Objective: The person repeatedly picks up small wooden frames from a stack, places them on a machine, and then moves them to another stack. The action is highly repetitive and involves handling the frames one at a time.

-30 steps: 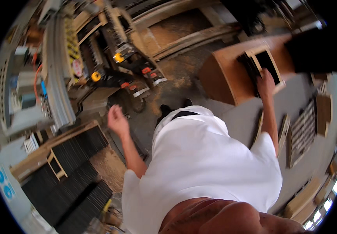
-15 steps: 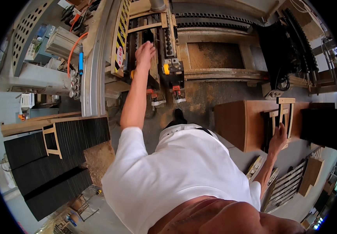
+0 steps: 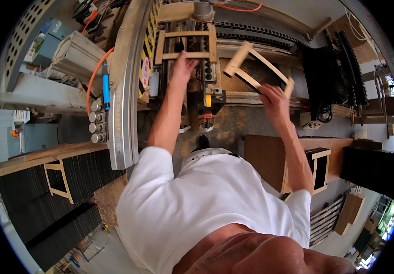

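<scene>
My left hand is at the near rail of a pale wooden frame lying across the black rails of the machine. Its fingers are bent and seem to pinch that rail; part of the grip is hidden. A second wooden frame, tilted, hangs in my right hand over the machine's right side. That hand is closed around the near rail close to its right end. Above the first frame's far side stands a grey cylindrical machine head.
More wooden frames lean on a brown box at right. Dark slats with one frame on top are stacked at left. A metal beam with a blue air gun stands left of my left arm. Sawdust covers the floor.
My right hand has lifted a frame from beside the brown box and carried it forward and left over the machine. My left hand has reached farther in, to the near rail of the other frame.
</scene>
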`<control>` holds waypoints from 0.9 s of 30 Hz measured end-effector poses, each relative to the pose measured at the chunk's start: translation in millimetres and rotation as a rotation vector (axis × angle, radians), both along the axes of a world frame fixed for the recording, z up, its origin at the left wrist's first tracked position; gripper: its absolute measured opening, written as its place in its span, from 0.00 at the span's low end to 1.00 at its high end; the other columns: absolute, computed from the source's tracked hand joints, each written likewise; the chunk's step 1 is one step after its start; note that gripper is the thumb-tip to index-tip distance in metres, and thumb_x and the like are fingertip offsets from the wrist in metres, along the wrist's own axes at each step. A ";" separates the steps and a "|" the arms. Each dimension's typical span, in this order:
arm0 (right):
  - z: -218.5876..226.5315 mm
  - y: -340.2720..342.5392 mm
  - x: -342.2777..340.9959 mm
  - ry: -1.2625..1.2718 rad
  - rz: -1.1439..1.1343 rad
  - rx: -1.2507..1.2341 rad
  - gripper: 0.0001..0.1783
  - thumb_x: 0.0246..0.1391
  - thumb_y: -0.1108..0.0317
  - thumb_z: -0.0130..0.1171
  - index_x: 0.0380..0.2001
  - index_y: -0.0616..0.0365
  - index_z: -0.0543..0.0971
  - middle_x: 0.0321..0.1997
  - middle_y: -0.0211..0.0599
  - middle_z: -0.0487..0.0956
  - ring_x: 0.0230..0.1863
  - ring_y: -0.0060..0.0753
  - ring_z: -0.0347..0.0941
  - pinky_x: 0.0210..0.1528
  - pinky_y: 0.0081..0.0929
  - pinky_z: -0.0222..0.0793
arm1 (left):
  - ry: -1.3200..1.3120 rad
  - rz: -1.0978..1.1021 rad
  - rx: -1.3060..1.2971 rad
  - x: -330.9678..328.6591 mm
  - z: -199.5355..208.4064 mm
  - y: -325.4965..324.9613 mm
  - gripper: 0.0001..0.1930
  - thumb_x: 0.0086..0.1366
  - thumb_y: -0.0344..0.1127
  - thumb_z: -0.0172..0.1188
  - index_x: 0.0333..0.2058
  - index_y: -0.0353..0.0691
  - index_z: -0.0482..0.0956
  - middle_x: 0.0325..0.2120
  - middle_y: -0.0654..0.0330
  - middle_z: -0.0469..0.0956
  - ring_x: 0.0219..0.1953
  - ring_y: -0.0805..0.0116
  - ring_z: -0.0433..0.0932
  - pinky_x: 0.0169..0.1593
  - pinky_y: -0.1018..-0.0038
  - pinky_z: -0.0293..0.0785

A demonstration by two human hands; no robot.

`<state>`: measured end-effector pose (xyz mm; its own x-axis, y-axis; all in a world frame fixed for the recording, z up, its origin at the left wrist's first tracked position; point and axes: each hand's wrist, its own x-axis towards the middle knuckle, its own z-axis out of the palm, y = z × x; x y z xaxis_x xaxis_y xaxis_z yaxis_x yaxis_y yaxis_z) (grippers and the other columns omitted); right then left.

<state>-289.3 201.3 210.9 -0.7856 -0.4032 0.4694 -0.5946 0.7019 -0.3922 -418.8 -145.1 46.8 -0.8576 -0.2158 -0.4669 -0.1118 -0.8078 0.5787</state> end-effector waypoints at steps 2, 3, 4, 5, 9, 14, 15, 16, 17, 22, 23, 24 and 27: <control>-17.2 -32.1 -40.4 0.039 0.094 0.028 0.14 0.47 0.74 0.62 0.40 0.55 0.81 0.42 0.37 0.81 0.43 0.45 0.74 0.45 0.40 0.72 | 0.021 -0.067 -0.015 59.1 12.1 23.0 0.15 0.67 0.41 0.60 0.44 0.37 0.73 0.39 0.56 0.75 0.41 0.62 0.77 0.48 0.65 0.80; -27.2 -49.6 -59.6 0.054 0.155 0.027 0.14 0.47 0.73 0.62 0.40 0.55 0.81 0.40 0.37 0.81 0.42 0.44 0.74 0.45 0.39 0.71 | 0.038 -0.051 -0.001 89.3 17.4 32.7 0.13 0.68 0.42 0.58 0.43 0.38 0.74 0.38 0.59 0.76 0.41 0.64 0.77 0.48 0.64 0.80; -32.7 -71.1 -77.6 0.073 0.227 0.030 0.14 0.47 0.73 0.61 0.40 0.54 0.81 0.39 0.36 0.81 0.41 0.44 0.74 0.45 0.39 0.71 | 0.049 -0.063 -0.020 121.5 19.7 35.7 0.13 0.68 0.42 0.58 0.44 0.39 0.74 0.39 0.59 0.77 0.42 0.65 0.77 0.49 0.64 0.79; -41.2 -92.6 -96.0 0.082 0.293 0.035 0.14 0.46 0.73 0.61 0.40 0.53 0.81 0.38 0.35 0.81 0.41 0.43 0.74 0.45 0.39 0.70 | 0.032 -0.076 0.007 149.2 19.0 37.1 0.13 0.69 0.41 0.57 0.44 0.39 0.75 0.40 0.60 0.77 0.44 0.65 0.77 0.50 0.64 0.79; -70.7 -174.5 -145.5 0.080 0.459 0.122 0.17 0.47 0.74 0.58 0.43 0.52 0.81 0.41 0.36 0.81 0.43 0.44 0.73 0.47 0.40 0.69 | -0.017 -0.060 -0.028 245.7 37.2 46.8 0.15 0.70 0.42 0.55 0.48 0.39 0.73 0.47 0.57 0.77 0.50 0.65 0.77 0.53 0.66 0.76; -105.1 -217.1 -184.3 0.172 0.480 0.204 0.21 0.47 0.73 0.58 0.47 0.47 0.80 0.43 0.33 0.81 0.46 0.41 0.73 0.49 0.39 0.68 | -0.046 0.041 -0.034 317.0 36.6 60.5 0.15 0.70 0.41 0.55 0.48 0.37 0.73 0.46 0.56 0.77 0.48 0.65 0.78 0.51 0.67 0.78; -102.7 -218.8 -191.2 0.169 0.480 0.221 0.22 0.46 0.72 0.58 0.48 0.46 0.80 0.44 0.33 0.81 0.46 0.41 0.73 0.49 0.38 0.68 | -0.048 0.069 -0.040 328.2 35.0 63.7 0.15 0.70 0.41 0.55 0.48 0.37 0.73 0.46 0.56 0.77 0.48 0.65 0.78 0.51 0.66 0.78; -98.5 -220.1 -194.0 0.161 0.477 0.244 0.22 0.46 0.72 0.59 0.48 0.45 0.80 0.45 0.32 0.81 0.47 0.40 0.73 0.49 0.37 0.67 | -0.051 0.094 -0.041 339.5 33.0 68.9 0.15 0.70 0.41 0.55 0.48 0.38 0.73 0.45 0.56 0.78 0.48 0.64 0.78 0.51 0.66 0.78; -93.7 -222.6 -198.4 0.138 0.470 0.305 0.23 0.46 0.71 0.59 0.49 0.43 0.80 0.45 0.32 0.81 0.47 0.40 0.73 0.49 0.37 0.67 | -0.076 0.122 -0.012 348.6 30.7 74.2 0.15 0.69 0.41 0.56 0.48 0.38 0.73 0.45 0.56 0.78 0.48 0.64 0.78 0.52 0.65 0.77; -101.5 -227.1 -233.9 0.182 0.436 0.317 0.21 0.48 0.71 0.57 0.47 0.44 0.80 0.42 0.34 0.82 0.47 0.40 0.74 0.50 0.40 0.64 | -0.100 0.210 0.007 371.7 32.8 92.1 0.16 0.69 0.42 0.56 0.48 0.38 0.74 0.44 0.57 0.78 0.47 0.64 0.78 0.52 0.65 0.77; -101.0 -227.0 -238.9 0.186 0.441 0.299 0.20 0.48 0.70 0.57 0.47 0.44 0.81 0.41 0.34 0.83 0.47 0.40 0.74 0.50 0.40 0.64 | -0.112 0.227 0.012 375.2 30.9 93.9 0.15 0.69 0.42 0.57 0.48 0.38 0.74 0.44 0.57 0.78 0.47 0.65 0.78 0.52 0.65 0.76; -100.2 -227.6 -242.8 0.194 0.448 0.282 0.20 0.49 0.70 0.56 0.47 0.44 0.81 0.41 0.35 0.83 0.47 0.40 0.75 0.50 0.39 0.64 | -0.120 0.247 0.019 378.3 28.3 95.9 0.15 0.69 0.43 0.57 0.47 0.39 0.75 0.44 0.58 0.78 0.47 0.65 0.78 0.51 0.65 0.76; -101.1 -228.2 -245.2 0.215 0.451 0.307 0.18 0.51 0.67 0.56 0.47 0.40 0.81 0.38 0.33 0.83 0.48 0.39 0.74 0.51 0.38 0.64 | -0.166 0.288 -0.025 386.8 19.2 96.2 0.14 0.68 0.44 0.57 0.44 0.40 0.77 0.42 0.60 0.80 0.46 0.67 0.79 0.50 0.69 0.78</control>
